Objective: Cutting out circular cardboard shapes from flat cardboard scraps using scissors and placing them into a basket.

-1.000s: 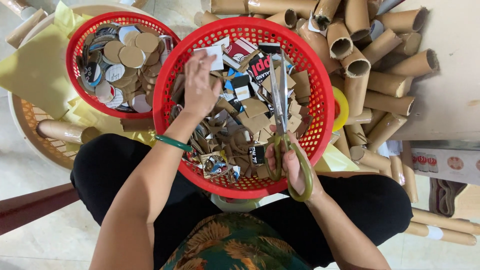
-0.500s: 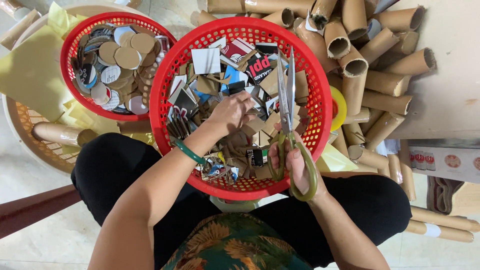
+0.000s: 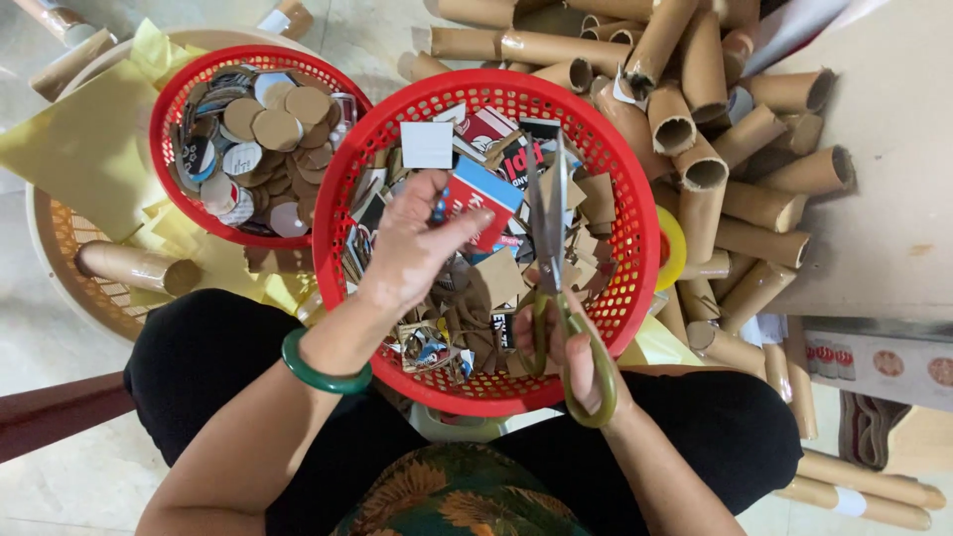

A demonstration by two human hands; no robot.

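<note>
Seemingly mid-cut, the person sits with a big red basket (image 3: 635,238) on the lap, seen from the head camera looking straight down. It is heaped with cardboard scraps (image 3: 496,283), brown offcuts and printed bits of packaging.

Left hand (image 3: 412,248), with a green bangle (image 3: 323,367) at the wrist, is over the middle of the basket, fingers pinched on a red and blue piece of printed card (image 3: 486,199), held up above the heap. Right hand (image 3: 576,352) sits at the near rim, fingers through the olive-green handles of a pair of scissors (image 3: 551,258). It is closed on the handles, and the blades point away across the basket, nearly closed, just to the right of the held card and not touching it as far as I can tell.

To do this well, I would judge that the card should be turned so its edge meets the blades squarely, with the pinching fingers kept well back from the cutting line. Working over the basket makes sense, so offcuts drop into the heap.

Around it, in the same view: a smaller red basket (image 3: 169,149) to the upper left holds cardboard discs (image 3: 278,124), round and mostly brown. It rests on yellow paper (image 3: 79,149) in a pale woven tray (image 3: 55,258). A pile of cardboard tubes (image 3: 715,149) lies on the right, with a yellow tape roll (image 3: 673,248) just beside the big basket.
</note>
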